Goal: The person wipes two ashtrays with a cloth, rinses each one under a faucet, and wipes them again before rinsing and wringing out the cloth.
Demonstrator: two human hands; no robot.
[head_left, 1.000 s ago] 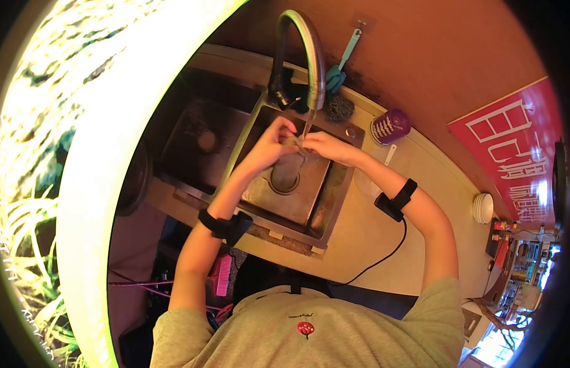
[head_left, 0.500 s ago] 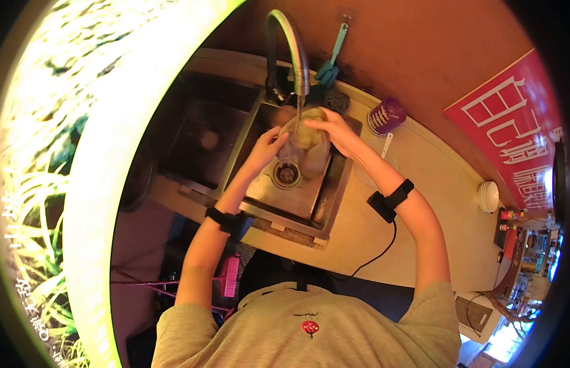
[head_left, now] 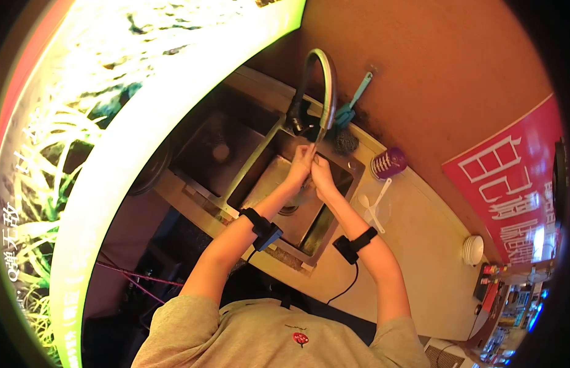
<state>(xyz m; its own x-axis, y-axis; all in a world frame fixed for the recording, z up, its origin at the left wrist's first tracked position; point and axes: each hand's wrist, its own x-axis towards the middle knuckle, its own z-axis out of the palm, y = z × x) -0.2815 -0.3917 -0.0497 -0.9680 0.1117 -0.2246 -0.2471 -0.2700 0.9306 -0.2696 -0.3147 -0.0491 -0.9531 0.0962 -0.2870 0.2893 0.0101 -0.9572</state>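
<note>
My left hand (head_left: 302,165) and my right hand (head_left: 322,174) are together under the spout of the curved metal faucet (head_left: 329,92), above the right basin of the sink (head_left: 277,175). The fingers of both hands are drawn in close to each other. Whatever lies between them, if anything, is hidden. Below the hands, the drain (head_left: 287,210) shows in part behind my wrists. To the right of the sink, two white spoon-like utensils (head_left: 376,207) lie crossed on the counter.
A purple canister (head_left: 389,163) stands against the back wall, near a dark scouring pad (head_left: 345,143). A teal brush (head_left: 353,104) leans behind the faucet. Stacked white bowls (head_left: 473,250) sit farther along the counter (head_left: 414,257). The left basin (head_left: 214,150) adjoins mine.
The pale, see-through object held under the water no longer shows. My hands have come together beneath the spout. Crossed white utensils now show on the counter; the camera view has turned.
</note>
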